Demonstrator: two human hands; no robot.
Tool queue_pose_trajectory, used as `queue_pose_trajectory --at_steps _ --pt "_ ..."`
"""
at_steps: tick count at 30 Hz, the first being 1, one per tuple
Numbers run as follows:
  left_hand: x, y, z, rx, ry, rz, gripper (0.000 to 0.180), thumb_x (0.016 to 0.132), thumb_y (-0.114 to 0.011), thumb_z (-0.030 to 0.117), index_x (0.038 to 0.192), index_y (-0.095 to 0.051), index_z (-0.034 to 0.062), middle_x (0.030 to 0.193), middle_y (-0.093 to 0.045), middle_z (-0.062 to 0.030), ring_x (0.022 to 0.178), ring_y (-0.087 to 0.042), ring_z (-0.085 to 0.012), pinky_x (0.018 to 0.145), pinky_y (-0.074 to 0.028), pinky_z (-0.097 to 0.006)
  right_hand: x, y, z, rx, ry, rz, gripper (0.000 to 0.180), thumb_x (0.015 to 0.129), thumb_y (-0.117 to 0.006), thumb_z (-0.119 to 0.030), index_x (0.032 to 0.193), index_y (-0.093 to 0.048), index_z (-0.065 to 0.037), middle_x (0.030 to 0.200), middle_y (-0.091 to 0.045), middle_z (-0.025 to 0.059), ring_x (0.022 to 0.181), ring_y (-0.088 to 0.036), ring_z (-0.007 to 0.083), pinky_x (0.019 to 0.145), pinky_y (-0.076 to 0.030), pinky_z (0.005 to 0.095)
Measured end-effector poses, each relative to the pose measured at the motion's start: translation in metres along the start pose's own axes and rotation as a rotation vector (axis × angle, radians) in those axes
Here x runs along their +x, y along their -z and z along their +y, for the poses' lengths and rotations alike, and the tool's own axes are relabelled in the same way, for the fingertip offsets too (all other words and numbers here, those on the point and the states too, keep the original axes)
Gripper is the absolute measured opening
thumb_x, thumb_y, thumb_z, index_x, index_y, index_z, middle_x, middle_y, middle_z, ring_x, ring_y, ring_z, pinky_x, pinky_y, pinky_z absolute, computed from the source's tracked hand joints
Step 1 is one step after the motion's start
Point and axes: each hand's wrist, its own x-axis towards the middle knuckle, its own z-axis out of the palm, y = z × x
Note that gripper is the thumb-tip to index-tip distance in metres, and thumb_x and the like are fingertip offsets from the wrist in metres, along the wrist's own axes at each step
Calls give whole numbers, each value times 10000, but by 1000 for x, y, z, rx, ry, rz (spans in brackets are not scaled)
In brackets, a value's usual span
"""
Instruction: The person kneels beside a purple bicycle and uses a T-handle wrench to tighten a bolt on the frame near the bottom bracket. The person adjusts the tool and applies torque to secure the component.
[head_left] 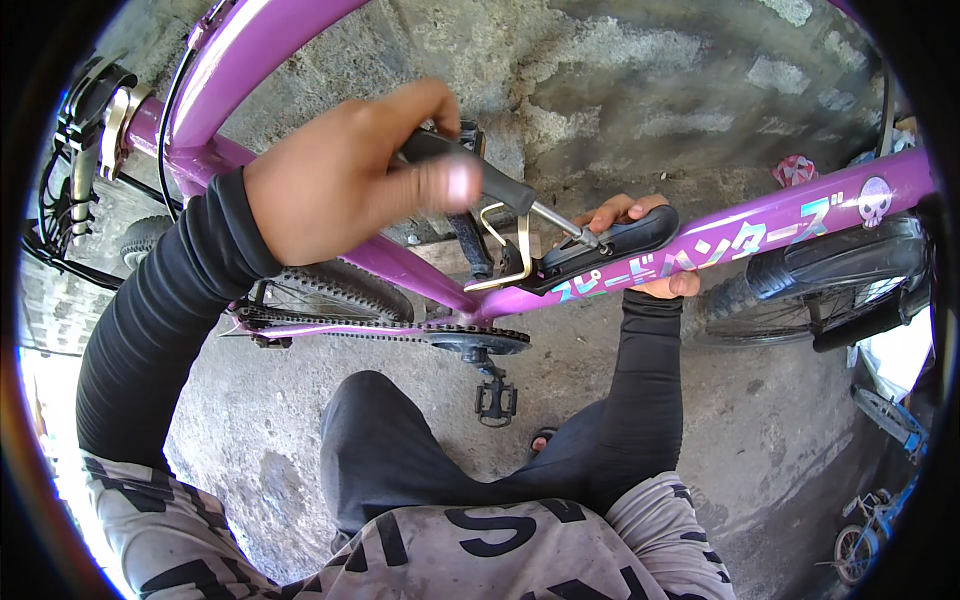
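Observation:
My left hand [350,180], slightly blurred, is closed around the black handle of a screwdriver [510,190]. The tool slants down to the right, and its metal shaft ends at a black bottle cage [645,232] with a gold-coloured bracket at its left end. That cage lies along the down tube of a purple bicycle frame [735,225]. Wrapped around tube and cage from the near side is my right hand [660,287], fingertips showing beyond the cage and thumb side below the tube. Part of this hand is hidden behind the frame.
Near the frame's middle are the chainring [475,340] and a black pedal [495,398]. A wheel [780,300] with a black mudguard stands at the right. Small blue bikes [870,530] are at the lower right. A rough wall [640,80] rises behind the frame.

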Motion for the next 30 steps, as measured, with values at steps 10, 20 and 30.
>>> queue_pose_trajectory --at_steps 10,20,30 --pt "3 2 -17 428 -574 97 149 837 -636 97 922 -534 28 679 -504 -104 644 -528 -231 562 -431 -308 -1 -2 2 9 3 30 732 577 -760 -315 1179 -488 -1 1103 -541 289 1105 -507 503 952 -397 622" --pt "7 14 -3 -424 530 -289 409 971 -456 387 816 -569 25 494 -455 10 393 -400 -33 391 -311 -167 -3 3 1 -73 -32 12 718 585 -761 -344 1184 -495 -49 1106 -537 247 1124 -501 487 941 -429 603" --pt "-1 5 -11 180 -290 11 236 755 -702 170 912 -601 26 806 -576 -133 718 -581 -283 635 -469 -364 -1 -2 2 4 0 21 726 576 -760 -291 1187 -491 -8 1114 -542 277 1115 -497 506 945 -401 629"
